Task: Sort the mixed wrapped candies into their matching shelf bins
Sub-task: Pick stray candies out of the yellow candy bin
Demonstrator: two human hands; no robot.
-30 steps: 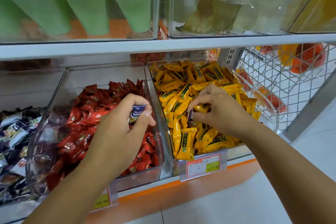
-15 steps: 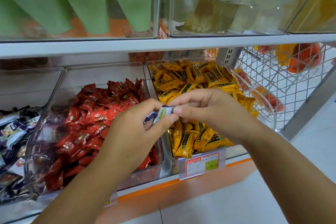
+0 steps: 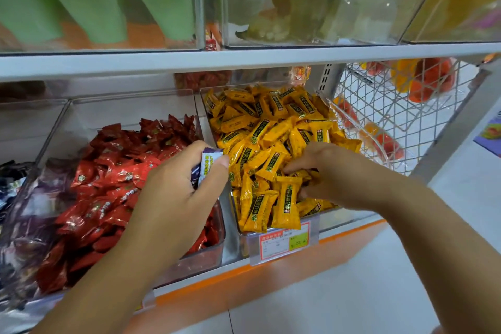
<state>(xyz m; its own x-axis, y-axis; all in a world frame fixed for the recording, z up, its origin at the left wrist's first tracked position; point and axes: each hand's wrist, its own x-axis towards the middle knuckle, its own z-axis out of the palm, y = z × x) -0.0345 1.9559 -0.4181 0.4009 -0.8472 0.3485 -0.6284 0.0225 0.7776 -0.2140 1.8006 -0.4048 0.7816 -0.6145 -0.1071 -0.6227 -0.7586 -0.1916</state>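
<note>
Blue-white candies (image 3: pixel 208 164) in hand, not yet binned.
Left hand (image 3: pixel 173 198) has its grip clamped on them, between red candies (image 3: pixel 113 179) and yellow candies (image 3: pixel 271 122); right hand (image 3: pixel 333 173) digs among the yellow (holding any? I cannot tell).

Purple-white wrapped candies (image 3: pixel 206 168) gripped in left hand (image 3: pixel 173 198), yellow candies (image 3: pixel 271 138) heaped in right bin (image 3: pixel 349 214), red candies (image 3: pixel 113 176) filling middle bin (image 3: pixel 108 111)
</note>
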